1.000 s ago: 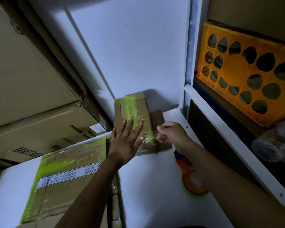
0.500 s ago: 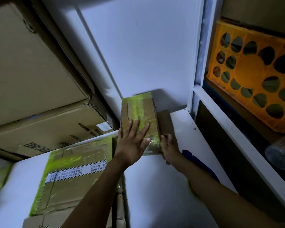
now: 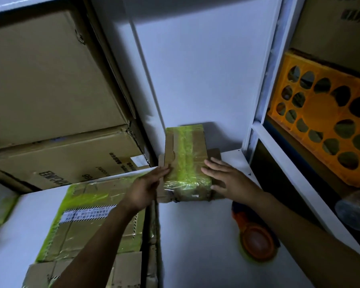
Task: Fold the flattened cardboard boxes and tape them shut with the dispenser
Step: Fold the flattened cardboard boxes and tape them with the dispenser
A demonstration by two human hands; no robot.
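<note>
Left hand point(image 3: 148, 188), right hand point(image 3: 231, 181) flat, fingers straight, flanking small brown green-taped cardboard box point(image 3: 185, 156). Orange tape dispenser point(image 3: 256, 240) part-hidden by forearm.

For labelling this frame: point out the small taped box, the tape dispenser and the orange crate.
small taped box point(image 3: 186, 159): head view, green tape on top.
tape dispenser point(image 3: 256, 243): head view, round orange body.
orange crate point(image 3: 320, 110): head view, solid centre of its holed face.

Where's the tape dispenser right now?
Head view, lower right: the orange tape dispenser lies on the white table beside the right forearm, nearer the camera than the small taped box.
</note>
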